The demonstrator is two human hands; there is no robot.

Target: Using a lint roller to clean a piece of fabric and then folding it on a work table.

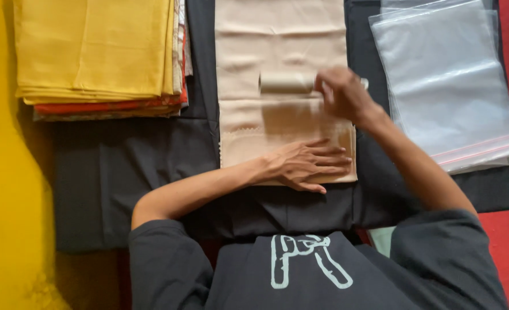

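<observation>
A folded beige cloth [277, 40] lies lengthwise on a dark grey cloth [122, 172]. My left hand [306, 163] presses flat on the beige cloth's near end, fingers spread. My right hand [343, 92] grips the handle of a lint roller [286, 83], whose pale cylinder rests across the middle of the beige cloth. The roller and right hand are blurred.
A stack of folded yellow fabrics [94, 46] with orange and patterned layers under it sits at the upper left. Clear plastic zip bags [443, 80] with a red seal strip lie at the right. Yellow surface on the left, red surface on the right.
</observation>
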